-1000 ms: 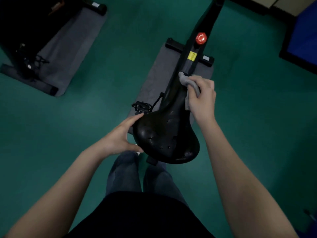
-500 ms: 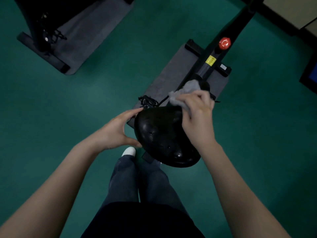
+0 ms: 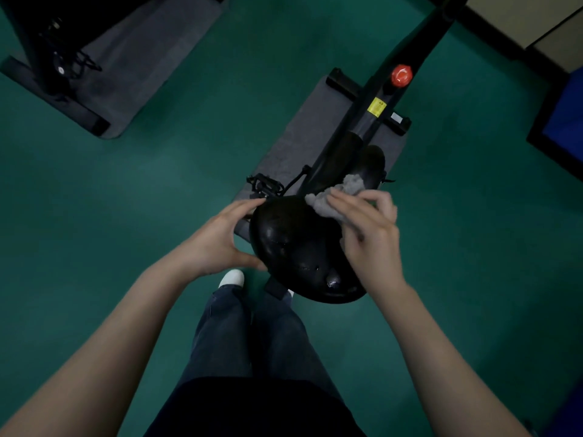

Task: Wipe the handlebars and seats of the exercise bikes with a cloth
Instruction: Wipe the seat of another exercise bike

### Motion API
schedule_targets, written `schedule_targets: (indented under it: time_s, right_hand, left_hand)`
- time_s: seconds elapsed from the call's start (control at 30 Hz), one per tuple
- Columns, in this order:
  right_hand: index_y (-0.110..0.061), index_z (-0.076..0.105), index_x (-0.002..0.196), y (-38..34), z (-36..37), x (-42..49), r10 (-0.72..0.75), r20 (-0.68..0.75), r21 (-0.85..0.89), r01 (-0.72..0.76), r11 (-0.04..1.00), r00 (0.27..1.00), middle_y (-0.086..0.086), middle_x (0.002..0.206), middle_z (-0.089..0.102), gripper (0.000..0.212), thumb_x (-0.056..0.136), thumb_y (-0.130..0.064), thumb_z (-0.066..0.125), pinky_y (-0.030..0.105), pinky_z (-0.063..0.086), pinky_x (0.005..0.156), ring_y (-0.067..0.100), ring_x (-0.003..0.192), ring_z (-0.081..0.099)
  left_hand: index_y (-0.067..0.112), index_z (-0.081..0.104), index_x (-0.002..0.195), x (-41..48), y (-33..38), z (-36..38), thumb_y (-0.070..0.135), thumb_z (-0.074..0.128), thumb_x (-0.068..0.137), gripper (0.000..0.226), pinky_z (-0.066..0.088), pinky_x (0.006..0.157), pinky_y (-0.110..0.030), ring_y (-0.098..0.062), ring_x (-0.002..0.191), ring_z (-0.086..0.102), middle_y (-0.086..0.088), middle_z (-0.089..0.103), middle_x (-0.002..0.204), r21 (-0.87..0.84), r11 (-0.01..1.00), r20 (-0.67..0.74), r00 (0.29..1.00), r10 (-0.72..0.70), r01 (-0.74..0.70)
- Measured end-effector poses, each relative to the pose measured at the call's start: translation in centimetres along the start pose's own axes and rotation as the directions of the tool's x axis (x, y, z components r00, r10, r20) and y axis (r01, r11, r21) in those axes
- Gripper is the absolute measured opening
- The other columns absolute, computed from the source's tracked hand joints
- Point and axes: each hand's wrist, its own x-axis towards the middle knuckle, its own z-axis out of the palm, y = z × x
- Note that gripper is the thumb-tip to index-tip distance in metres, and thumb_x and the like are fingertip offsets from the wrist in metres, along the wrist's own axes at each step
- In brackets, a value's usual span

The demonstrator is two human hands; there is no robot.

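Head view: left hand (image 3: 217, 244) clasps the seat (image 3: 290, 244) edge; right hand (image 3: 369, 238) grips the cloth (image 3: 352, 184). Best press firmly, sweeping nose to rear.

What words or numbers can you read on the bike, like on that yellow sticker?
Yellow sticker on the bike frame: dark print, too blurred to read.
White label on the base bar: too small to read.
Red knob: pale mark, not readable.
No readable text anywhere.

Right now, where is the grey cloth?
In the head view, the grey cloth lies right of centre, on the narrow front end of the black seat, held there by the right hand.
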Motion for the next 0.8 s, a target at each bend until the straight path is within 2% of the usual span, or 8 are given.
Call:
schedule_targets:
  time_s: [0.17, 0.4, 0.47, 0.53, 0.6, 0.67, 0.7, 0.8]
  right_hand:
    - [-0.006, 0.072, 0.109, -0.5, 0.5, -2.6, 0.006, 0.000, 0.072, -0.006, 0.997, 1.000, 0.001, 0.115, 0.068, 0.031, 0.087, 0.003, 0.052, 0.050, 0.048, 0.080, 0.021, 0.099, 0.047]
    - [-0.005, 0.071, 0.109, 0.7, -0.9, 4.9, 0.104, -0.123, -0.087, -0.115, 0.990, 0.987, 0.003, 0.109, 0.070, 0.033, 0.085, 0.008, 0.054, 0.051, 0.045, 0.083, 0.033, 0.098, 0.051]
    - [-0.008, 0.072, 0.106, 0.8, -1.1, 7.4, 0.170, -0.070, -0.103, -0.177, 0.979, 0.983, 0.002, 0.103, 0.070, 0.027, 0.088, 0.002, 0.055, 0.044, 0.041, 0.090, 0.029, 0.104, 0.048]
    - [-0.014, 0.072, 0.101, 0.6, -0.9, 8.2, 0.156, 0.059, -0.170, -0.144, 0.975, 0.986, 0.001, 0.101, 0.067, 0.026, 0.089, 0.000, 0.053, 0.031, 0.027, 0.086, 0.024, 0.107, 0.042]
    - [-0.019, 0.072, 0.096, -0.2, -0.3, 7.4, 0.003, 0.277, -0.260, 0.072, 0.963, 0.961, 0.002, 0.100, 0.065, 0.029, 0.087, 0.002, 0.054, 0.027, 0.015, 0.075, 0.025, 0.106, 0.041]
    - [-0.015, 0.072, 0.094, -0.3, -0.3, 6.1, -0.126, 0.383, -0.241, 0.231, 0.943, 0.915, 0.002, 0.095, 0.067, 0.026, 0.085, 0.004, 0.056, 0.029, 0.016, 0.075, 0.027, 0.103, 0.046]
    - [-0.012, 0.072, 0.097, 0.0, -0.6, 5.8, -0.134, 0.342, -0.216, 0.217, 0.952, 0.930, 0.001, 0.095, 0.069, 0.026, 0.084, 0.005, 0.057, 0.029, 0.018, 0.076, 0.027, 0.102, 0.048]
    - [-0.010, 0.071, 0.107, 0.9, -1.1, 5.1, 0.010, 0.015, -0.090, -0.009, 0.996, 1.000, -0.002, 0.108, 0.069, 0.028, 0.087, 0.003, 0.058, 0.032, 0.029, 0.085, 0.028, 0.103, 0.049]
  left_hand:
    - [0.033, 0.035, 0.142, -0.1, 0.0, 0.1, 0.027, 0.093, 0.051, 0.108, 0.028, 0.105, -0.020, -0.003, 0.126, 0.039, 0.021, 0.037, 0.135, -0.024, 1.000, -0.003, 1.000, -0.004, 0.004]
    - [0.037, 0.036, 0.139, -0.1, 0.1, 0.1, 0.028, 0.092, 0.051, 0.105, 0.027, 0.104, -0.018, -0.001, 0.126, 0.038, 0.021, 0.039, 0.133, -0.034, 0.999, -0.004, 1.000, 0.007, -0.007]
    - [0.037, 0.036, 0.139, -0.2, 0.1, 0.1, 0.028, 0.092, 0.051, 0.105, 0.027, 0.105, -0.020, -0.003, 0.126, 0.038, 0.019, 0.039, 0.134, -0.032, 0.999, -0.011, 1.000, 0.001, -0.001]
    - [0.036, 0.036, 0.140, -0.2, 0.1, 0.1, 0.028, 0.091, 0.050, 0.106, 0.027, 0.107, -0.022, -0.004, 0.127, 0.038, 0.017, 0.038, 0.136, -0.037, 0.999, -0.014, 1.000, -0.011, 0.010]
    - [0.035, 0.036, 0.140, -0.3, 0.2, 0.1, 0.028, 0.091, 0.050, 0.106, 0.027, 0.108, -0.023, -0.005, 0.128, 0.038, 0.016, 0.038, 0.137, -0.041, 0.999, -0.015, 1.000, -0.013, 0.012]
    - [0.036, 0.036, 0.140, -0.3, 0.3, 0.1, 0.029, 0.091, 0.049, 0.106, 0.027, 0.107, -0.021, -0.003, 0.127, 0.038, 0.017, 0.038, 0.137, -0.033, 0.999, -0.012, 1.000, -0.013, 0.012]
    - [0.036, 0.036, 0.140, -0.3, 0.4, 0.1, 0.031, 0.090, 0.049, 0.106, 0.027, 0.106, -0.018, 0.000, 0.125, 0.038, 0.019, 0.039, 0.136, -0.034, 0.999, -0.011, 1.000, -0.012, 0.012]
    - [0.044, 0.034, 0.135, -0.4, 0.6, 0.1, 0.041, 0.086, 0.045, 0.104, 0.025, 0.097, -0.002, 0.013, 0.118, 0.038, 0.034, 0.037, 0.128, -0.059, 0.998, -0.002, 1.000, -0.013, 0.013]
